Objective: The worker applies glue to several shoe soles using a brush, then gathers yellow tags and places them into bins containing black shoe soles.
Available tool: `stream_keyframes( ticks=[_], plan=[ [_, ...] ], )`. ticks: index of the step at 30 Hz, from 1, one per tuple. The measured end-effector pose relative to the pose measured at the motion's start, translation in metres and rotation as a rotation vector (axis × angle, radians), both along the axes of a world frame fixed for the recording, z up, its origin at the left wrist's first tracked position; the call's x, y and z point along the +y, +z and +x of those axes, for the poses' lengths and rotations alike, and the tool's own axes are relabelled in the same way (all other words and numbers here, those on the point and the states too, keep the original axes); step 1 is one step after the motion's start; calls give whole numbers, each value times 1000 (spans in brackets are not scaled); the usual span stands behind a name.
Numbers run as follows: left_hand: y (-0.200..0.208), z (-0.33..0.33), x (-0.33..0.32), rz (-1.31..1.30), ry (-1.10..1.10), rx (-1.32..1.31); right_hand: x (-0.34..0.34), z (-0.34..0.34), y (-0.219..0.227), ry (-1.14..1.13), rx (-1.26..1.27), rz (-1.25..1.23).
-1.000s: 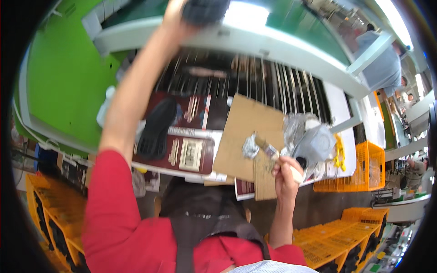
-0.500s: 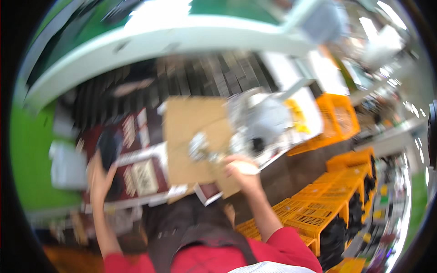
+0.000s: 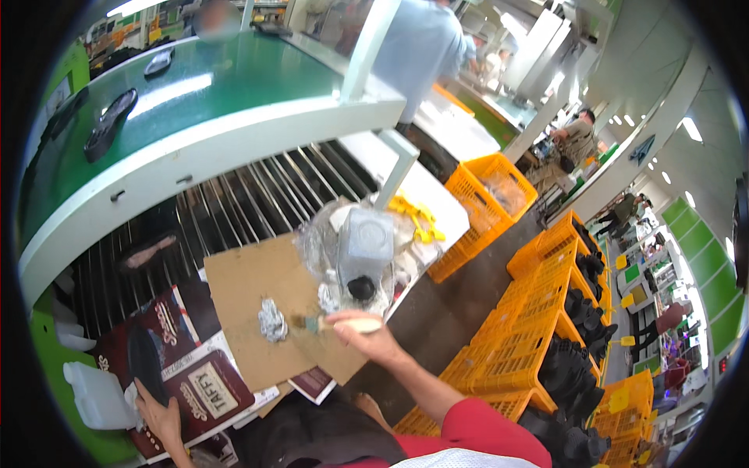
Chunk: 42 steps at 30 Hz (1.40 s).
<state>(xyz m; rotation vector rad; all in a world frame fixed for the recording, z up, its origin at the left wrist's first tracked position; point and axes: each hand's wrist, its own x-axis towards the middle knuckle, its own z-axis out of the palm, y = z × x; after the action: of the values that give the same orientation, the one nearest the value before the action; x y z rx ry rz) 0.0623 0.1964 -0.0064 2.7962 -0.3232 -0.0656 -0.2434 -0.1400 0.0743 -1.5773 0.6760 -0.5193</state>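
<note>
A brush with a pale wooden handle [image 3: 355, 323] is in my right hand [image 3: 368, 341], its bristles pointing left, over a brown cardboard sheet [image 3: 242, 285]. Left of the bristles lies a crumpled grey-white wad [image 3: 272, 320] on the cardboard. My left hand [image 3: 160, 420] is closed around the near end of a black shoe sole [image 3: 143, 355]. The sole's far part reaches over a maroon printed cardboard [image 3: 207, 390]. Something white [image 3: 131, 395] shows beside my left fingers; I cannot tell what it is.
A translucent container with a black cap [image 3: 365, 246] lies among plastic wrap beside yellow pieces [image 3: 417, 218]. A white jug [image 3: 97, 396] stands at left. Beyond are rollers [image 3: 234, 204] and a green conveyor [image 3: 203, 93] bearing soles. Orange crates [image 3: 491, 343] line the right; people work farther off.
The view has swung and sharpened, shifting the table down and left in the picture. My left hand remains at the sole. The brush in my right hand now shows clearly.
</note>
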Motion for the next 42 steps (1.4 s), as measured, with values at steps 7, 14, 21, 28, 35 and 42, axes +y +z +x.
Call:
stream_keyframes(
  ticks=[7, 14, 21, 28, 35, 42],
  plan=[
    [-10, 0, -20, 102, -80, -53, -60, -39, 38, -376, 2, -186],
    [-2, -13, -14, 125, 3, -65, -104, -50, 32, -337, 19, -233],
    [2, -15, -15, 127, 24, -63, -112, -37, 12, -166, 312, -489],
    [-1, -12, -13, 137, 12, -74, -137, -31, -1, -31, 434, -381],
    [3, -14, -20, 56, -8, -73, -131, -19, 3, -172, 557, -444],
    [5, -15, -20, 40, -10, -75, -187, -64, 34, -512, 611, -554]
  ],
)
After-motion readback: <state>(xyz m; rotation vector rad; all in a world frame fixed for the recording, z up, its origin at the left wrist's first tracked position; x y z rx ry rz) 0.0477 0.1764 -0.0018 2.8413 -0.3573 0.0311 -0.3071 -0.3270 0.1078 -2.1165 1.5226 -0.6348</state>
